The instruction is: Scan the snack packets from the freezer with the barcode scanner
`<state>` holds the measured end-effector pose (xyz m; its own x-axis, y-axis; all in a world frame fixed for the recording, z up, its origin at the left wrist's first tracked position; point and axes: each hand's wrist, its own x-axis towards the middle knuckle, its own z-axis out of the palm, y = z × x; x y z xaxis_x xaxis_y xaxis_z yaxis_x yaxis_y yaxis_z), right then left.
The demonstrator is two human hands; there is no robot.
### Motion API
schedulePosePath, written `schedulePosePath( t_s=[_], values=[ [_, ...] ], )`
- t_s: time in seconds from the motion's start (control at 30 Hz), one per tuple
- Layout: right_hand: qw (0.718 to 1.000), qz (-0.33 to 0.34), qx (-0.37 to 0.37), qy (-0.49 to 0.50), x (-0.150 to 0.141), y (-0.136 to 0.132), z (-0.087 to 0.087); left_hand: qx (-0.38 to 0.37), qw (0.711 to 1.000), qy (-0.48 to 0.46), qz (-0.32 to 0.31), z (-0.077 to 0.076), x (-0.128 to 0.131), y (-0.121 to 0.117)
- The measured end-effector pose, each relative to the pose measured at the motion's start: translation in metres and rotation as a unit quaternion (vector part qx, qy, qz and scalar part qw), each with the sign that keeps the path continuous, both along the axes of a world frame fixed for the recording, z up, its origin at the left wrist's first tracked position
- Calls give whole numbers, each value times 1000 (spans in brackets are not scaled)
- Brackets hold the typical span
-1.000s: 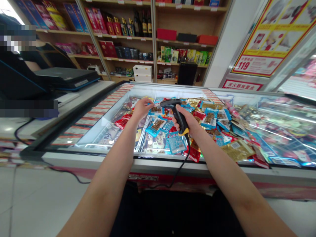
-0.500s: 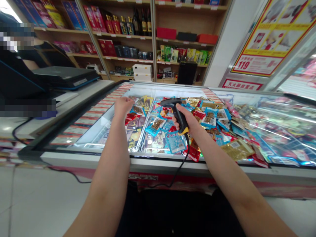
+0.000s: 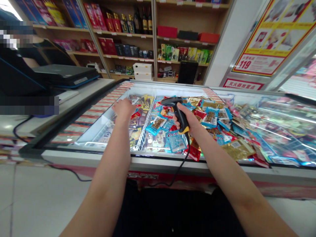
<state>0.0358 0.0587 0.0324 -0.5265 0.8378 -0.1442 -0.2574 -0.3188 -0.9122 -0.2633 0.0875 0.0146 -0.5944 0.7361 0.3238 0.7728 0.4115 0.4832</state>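
Observation:
My right hand (image 3: 185,119) is wrapped round the grip of a black and yellow barcode scanner (image 3: 181,115), held above a heap of snack packets. Its head points left, and a black cord (image 3: 188,149) runs down from the handle. Over the left compartment of the freezer-like case is my left hand (image 3: 124,108), palm down with its fingers apart. Beside its fingers a red and blue packet (image 3: 135,113) partly shows; the hand hides the rest. A blue packet (image 3: 156,125) with a brown window lies just right of the white wire divider (image 3: 145,126).
The display case (image 3: 86,156) has a pale front edge between me and the packets. A counter (image 3: 74,97) with a dark device (image 3: 66,76) stands at the left, a person (image 3: 39,49) behind it. Stocked shelves (image 3: 125,34) line the back. More packets (image 3: 259,113) fill the right side.
My left hand has turned and its closed fingers have spread. The blue packet by it no longer shows in the same place. My right hand keeps the scanner nearly still.

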Motion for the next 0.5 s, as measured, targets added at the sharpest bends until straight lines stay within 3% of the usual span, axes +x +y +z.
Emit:
schedulePosePath(
  t_s=[0.17, 0.3, 0.5],
  values=[
    [1000, -8, 0, 2, 0, 2, 0, -10, 984, -81, -160, 1, 25, 8],
    [1000, -4, 5, 6, 1, 4, -2, -45, 965, -80, -246, -2, 38, 10],
    [1000, -9, 6, 16, 2, 6, -5, -216, 898, -14, -382, -1, 38, 3]
  ],
)
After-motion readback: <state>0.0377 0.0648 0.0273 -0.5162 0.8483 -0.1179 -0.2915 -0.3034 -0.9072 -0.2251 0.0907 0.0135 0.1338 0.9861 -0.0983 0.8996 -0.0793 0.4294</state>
